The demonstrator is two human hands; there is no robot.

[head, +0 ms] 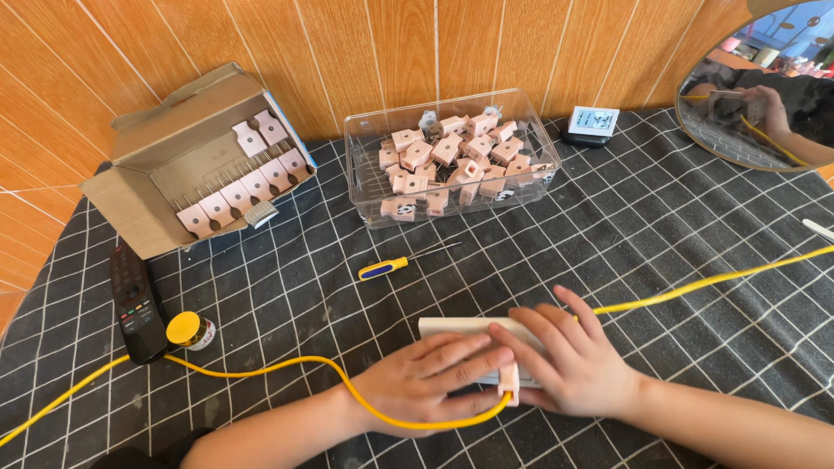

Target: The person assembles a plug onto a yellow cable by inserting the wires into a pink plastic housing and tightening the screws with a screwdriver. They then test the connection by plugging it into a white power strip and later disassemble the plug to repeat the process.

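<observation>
Centrally, two hands [505, 370] pressing one white power strip [473, 335], one yellow cable [271, 364], one screwdriver [392, 266]

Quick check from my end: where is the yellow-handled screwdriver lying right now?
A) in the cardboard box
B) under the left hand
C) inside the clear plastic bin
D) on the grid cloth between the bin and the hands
D: the screwdriver lies loose on the grid cloth, in front of the clear plastic bin and apart from both hands.
</observation>
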